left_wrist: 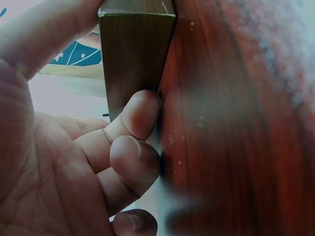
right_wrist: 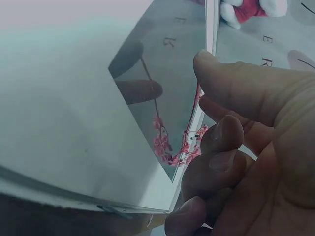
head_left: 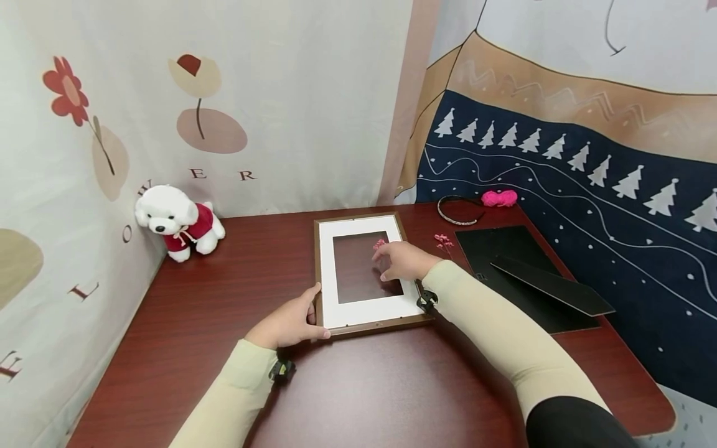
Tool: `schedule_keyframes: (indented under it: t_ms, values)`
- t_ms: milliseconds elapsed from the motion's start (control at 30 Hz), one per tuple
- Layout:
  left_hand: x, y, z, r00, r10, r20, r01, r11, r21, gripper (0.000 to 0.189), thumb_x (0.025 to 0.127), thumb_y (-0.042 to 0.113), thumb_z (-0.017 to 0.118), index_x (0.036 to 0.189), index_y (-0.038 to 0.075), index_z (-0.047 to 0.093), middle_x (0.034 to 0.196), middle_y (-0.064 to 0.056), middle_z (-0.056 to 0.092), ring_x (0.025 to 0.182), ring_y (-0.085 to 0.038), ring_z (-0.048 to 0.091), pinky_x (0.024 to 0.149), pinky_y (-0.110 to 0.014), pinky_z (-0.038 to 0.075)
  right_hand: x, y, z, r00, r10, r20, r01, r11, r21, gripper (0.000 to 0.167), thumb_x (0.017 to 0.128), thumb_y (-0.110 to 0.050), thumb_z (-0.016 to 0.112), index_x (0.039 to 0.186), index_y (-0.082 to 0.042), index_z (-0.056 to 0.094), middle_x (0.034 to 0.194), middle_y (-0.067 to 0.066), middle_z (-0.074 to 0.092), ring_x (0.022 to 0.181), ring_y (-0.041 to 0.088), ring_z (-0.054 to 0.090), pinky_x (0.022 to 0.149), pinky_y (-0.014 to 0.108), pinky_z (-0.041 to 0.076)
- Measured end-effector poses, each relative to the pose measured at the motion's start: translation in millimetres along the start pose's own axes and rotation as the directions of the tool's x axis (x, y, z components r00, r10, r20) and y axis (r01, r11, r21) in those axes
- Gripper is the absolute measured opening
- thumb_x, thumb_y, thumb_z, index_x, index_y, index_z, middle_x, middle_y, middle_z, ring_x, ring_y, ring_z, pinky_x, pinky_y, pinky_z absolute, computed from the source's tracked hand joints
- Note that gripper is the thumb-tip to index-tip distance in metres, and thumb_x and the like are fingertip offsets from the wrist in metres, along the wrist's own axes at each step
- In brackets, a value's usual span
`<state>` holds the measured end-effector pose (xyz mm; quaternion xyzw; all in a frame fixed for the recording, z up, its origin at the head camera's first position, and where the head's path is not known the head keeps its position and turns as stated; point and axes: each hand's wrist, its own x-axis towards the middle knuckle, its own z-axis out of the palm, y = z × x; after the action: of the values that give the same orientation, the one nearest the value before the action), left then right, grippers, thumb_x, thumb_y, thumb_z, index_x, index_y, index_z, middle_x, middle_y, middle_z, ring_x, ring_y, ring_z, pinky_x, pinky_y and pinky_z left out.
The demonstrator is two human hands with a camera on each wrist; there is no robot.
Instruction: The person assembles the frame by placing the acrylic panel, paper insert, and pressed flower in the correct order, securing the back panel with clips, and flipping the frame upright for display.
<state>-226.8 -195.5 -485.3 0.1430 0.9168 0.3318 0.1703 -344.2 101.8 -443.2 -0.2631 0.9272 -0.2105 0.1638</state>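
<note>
A brown picture frame [head_left: 327,320] with a white mat [head_left: 327,274] lies on the table. Its central window is glossy and shows reflections in the right wrist view. My left hand [head_left: 288,320] holds the frame's near left corner, and in the left wrist view its fingers curl against the wooden side [left_wrist: 135,59]. Above the window, my right hand [head_left: 407,260] pinches a thin sprig of small pink flowers [right_wrist: 189,147] between thumb and index finger. Another pink flower sprig [head_left: 444,239] lies right of the frame, its lower stem hidden by the right arm.
A black backing board [head_left: 476,246] with its stand flap [head_left: 551,286] raised lies at the right. Behind it are a headband [head_left: 459,221] and a bright pink bundle [head_left: 500,198]. At the back left sits a white plush dog [head_left: 168,211]. Printed curtains border the red-brown table [head_left: 241,267].
</note>
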Motion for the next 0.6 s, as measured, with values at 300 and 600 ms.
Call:
schedule_keyframes:
  t_ms: [300, 600]
  values:
    - [0.4, -0.4, 0.9, 1.0, 0.005, -0.006, -0.005, 1.0, 0.006, 0.119, 0.08, 0.032, 0.091, 0.167, -0.001, 0.017, 0.088, -0.003, 0.06, 0.075, -0.016, 0.055, 0.069, -0.033, 0.047, 4.0, 2, -2, 1.0, 0.011, 0.011, -0.012, 0.999, 0.031, 0.051, 0.09, -0.017, 0.085, 0.139, -0.014, 0.069, 0.137, 0.006, 0.069, 0.108, 0.021, 0.062, 0.092, 0.038, 0.053]
    - [-0.3, -0.7, 0.3, 1.0, 0.003, -0.001, -0.003, 1.0, 0.003, 0.118, 0.081, 0.033, 0.091, 0.167, -0.001, 0.017, 0.088, -0.003, 0.06, 0.075, -0.016, 0.055, 0.07, -0.034, 0.047, -14.6, 29, -19, 0.99, 0.039, -0.134, -0.022, 0.992, 0.126, 0.048, 0.092, -0.025, 0.083, 0.137, -0.012, 0.07, 0.102, 0.011, 0.066, 0.086, 0.021, 0.056, 0.076, 0.035, 0.048]
